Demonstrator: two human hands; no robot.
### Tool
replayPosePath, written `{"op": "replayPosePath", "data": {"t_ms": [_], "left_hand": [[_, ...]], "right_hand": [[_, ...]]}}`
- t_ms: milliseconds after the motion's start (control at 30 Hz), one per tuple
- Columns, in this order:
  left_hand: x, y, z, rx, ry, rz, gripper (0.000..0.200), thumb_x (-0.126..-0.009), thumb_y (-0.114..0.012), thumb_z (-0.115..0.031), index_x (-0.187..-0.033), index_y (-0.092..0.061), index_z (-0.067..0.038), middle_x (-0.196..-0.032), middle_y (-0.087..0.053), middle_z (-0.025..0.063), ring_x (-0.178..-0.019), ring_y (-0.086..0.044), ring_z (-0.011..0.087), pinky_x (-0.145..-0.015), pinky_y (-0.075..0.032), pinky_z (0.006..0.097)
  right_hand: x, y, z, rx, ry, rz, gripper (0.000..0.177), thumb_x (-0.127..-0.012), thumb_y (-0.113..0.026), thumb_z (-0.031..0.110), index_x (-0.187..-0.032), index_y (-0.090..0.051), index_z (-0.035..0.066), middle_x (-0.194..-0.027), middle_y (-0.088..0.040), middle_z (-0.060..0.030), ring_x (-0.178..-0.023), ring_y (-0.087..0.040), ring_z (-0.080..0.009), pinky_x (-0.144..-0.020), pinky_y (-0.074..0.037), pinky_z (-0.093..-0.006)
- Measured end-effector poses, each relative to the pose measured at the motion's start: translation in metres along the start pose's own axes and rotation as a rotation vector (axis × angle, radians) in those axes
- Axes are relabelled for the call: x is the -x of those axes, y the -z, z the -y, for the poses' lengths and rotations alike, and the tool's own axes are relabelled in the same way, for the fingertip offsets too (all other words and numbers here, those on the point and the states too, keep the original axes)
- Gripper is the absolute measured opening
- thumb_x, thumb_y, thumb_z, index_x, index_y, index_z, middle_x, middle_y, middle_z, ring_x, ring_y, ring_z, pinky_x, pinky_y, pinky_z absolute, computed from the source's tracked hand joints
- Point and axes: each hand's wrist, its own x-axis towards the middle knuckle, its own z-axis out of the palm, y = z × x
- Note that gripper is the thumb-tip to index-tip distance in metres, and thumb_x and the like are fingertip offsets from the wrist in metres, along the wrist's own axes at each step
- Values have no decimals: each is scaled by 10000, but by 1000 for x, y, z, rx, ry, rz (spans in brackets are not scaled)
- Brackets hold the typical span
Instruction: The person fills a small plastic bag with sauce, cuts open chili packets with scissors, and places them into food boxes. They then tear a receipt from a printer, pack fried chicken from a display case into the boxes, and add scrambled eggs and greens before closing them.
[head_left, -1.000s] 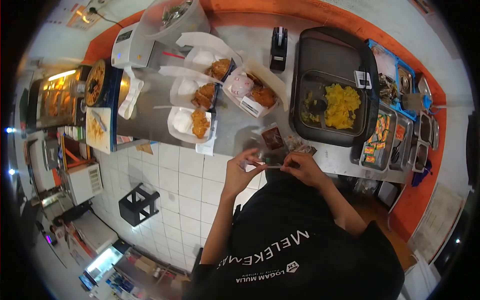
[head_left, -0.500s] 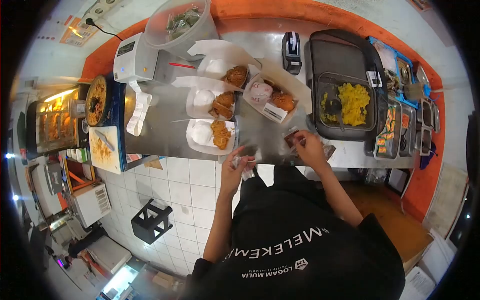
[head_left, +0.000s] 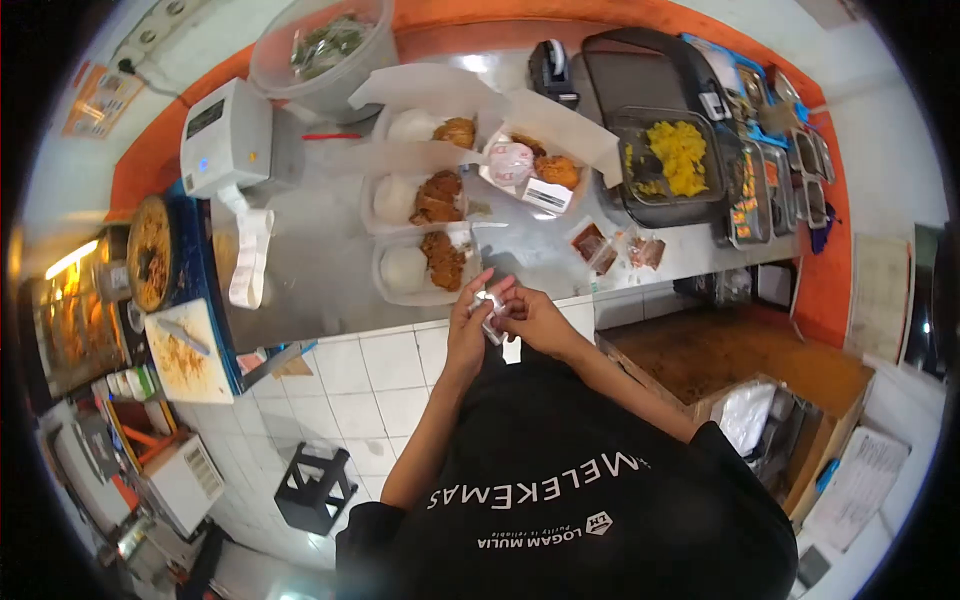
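My left hand (head_left: 468,322) and my right hand (head_left: 529,317) meet in front of my chest at the counter's near edge, both pinching a small clear plastic packet (head_left: 491,305). Just beyond them stands an open paper box of rice and fried chicken (head_left: 420,266). Two more such boxes (head_left: 415,199) (head_left: 425,127) sit further back. To the right is a fourth box (head_left: 530,170) with chicken and a wrapped pink-printed item. Small dark sauce packets (head_left: 593,245) lie on the steel counter (head_left: 320,270) to the right of my hands.
A black tray with yellow food (head_left: 672,160) and condiment bins (head_left: 760,190) line the right side. A white receipt printer (head_left: 225,140), a clear tub of greens (head_left: 325,45) and a tape dispenser (head_left: 550,65) stand at the back. A cutting board (head_left: 180,355) sits left.
My right hand came back from the sauce packets on the counter and joined my left hand on the small clear packet. The view shifted, with the counter now further up and left.
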Motion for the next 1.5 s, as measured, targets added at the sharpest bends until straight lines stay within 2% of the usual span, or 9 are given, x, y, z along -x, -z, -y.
{"op": "replayPosePath", "data": {"t_ms": [133, 533, 800, 1000, 1067, 1167, 1333, 1433, 1500], "left_hand": [[-8, 7, 8, -543, -237, 136, 580, -1036, -549, -27, -1576, -341, -44, -1416, -599, 195, -1295, -589, 265, -1081, -482, 359], [-27, 3, -23, -760, 41, 286, 438, -1041, -624, -140, -1446, -525, -5, -1225, -712, 150, -1091, -685, 201, -993, -522, 337], [-34, -37, -17, -819, 28, 49, 401, -1039, -639, -156, -1400, -565, 1, -1160, -734, 136, -1090, -692, 205, -996, -521, 337], [-23, -91, -30, -804, -104, -158, 207, -1012, -671, -108, -1162, -707, 30, -960, -753, 99, -881, -720, 160, -820, -576, 309], [-20, -104, -39, -894, -107, -191, 175, -1004, -682, -107, -1059, -748, 45, -899, -752, 105, -826, -717, 169, -791, -592, 326], [-20, -138, -60, -1072, -122, -328, 187, -979, -712, -135, -999, -767, 43, -849, -750, 103, -769, -700, 165, -720, -565, 298], [-87, -165, -51, -1565, -315, -191, 321, -942, -650, -90, -1256, -664, -27, -1142, -683, 180, -1035, -686, 341, -859, -569, 424], [-148, -157, -42, -1708, -497, -170, 480, -902, -611, -61, -1379, -560, -58, -1205, -658, 187, -1142, -623, 403, -935, -528, 497], [-192, -119, -25, -1898, -618, -84, 421, -896, -606, -61, -1317, -601, -55, -1190, -668, 185, -1117, -619, 412, -933, -518, 499]], "right_hand": [[25, 46, -16, 61, 100, -260, 206, -928, -732, 39, -1097, -636, -28, -974, -706, -72, -877, -676, -143, -757, -559, -307], [187, 308, -53, -147, -13, -1163, 99, -901, -695, 80, -990, -678, 41, -861, -686, -35, -750, -658, -139, -654, -526, -289], [129, 599, 21, 201, 220, -1308, 445, -868, -746, 56, -1280, -594, -19, -1000, -711, -107, -758, -696, -178, -609, -569, -316], [2, 768, 109, 162, 282, -1189, 460, -856, -855, 268, -1149, -633, -9, -901, -715, -95, -776, -681, -158, -654, -544, -306], [-3, 739, 145, 550, 616, -1324, 372, -914, -815, 319, -1060, -667, 11, -892, -709, -62, -769, -660, -121, -683, -524, -275], [31, 566, 212, 184, 801, -1030, 245, -948, -757, 196, -1072, -656, 10, -919, -709, -55, -728, -660, -116, -584, -522, -271], [29, 289, 161, 288, 293, -82, 207, -942, -717, 158, -1097, -666, 32, -866, -723, -82, -700, -676, -147, -607, -554, -305], [-24, 216, 122, 727, 350, -102, 331, -871, -745, 135, -1164, -640, 24, -1002, -705, -190, -954, -687, -389, -884, -525, -484], [-50, 198, 95, 705, 282, -235, 374, -861, -742, 114, -1205, -617, 34, -1088, -688, -191, -1066, -640, -413, -936, -498, -493]]}}
